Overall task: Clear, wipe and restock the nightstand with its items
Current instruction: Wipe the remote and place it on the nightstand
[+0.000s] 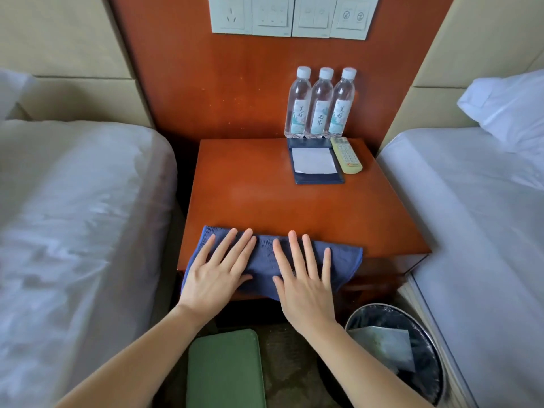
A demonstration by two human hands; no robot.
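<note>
A blue cloth (341,257) lies folded along the front edge of the wooden nightstand (265,195), partly hanging over it. My left hand (217,269) and my right hand (303,278) both press flat on the cloth with straight, spread fingers. At the back right of the top stand three water bottles (321,104) in a row. In front of them lie a dark blue notepad holder (316,163) with white paper and a pale remote control (346,156).
White-sheeted beds flank the nightstand on the left (73,216) and right (477,216). A bin (397,348) with a black liner stands on the floor at the lower right, a green stool (225,369) below my arms. Wall switches (291,16) sit above.
</note>
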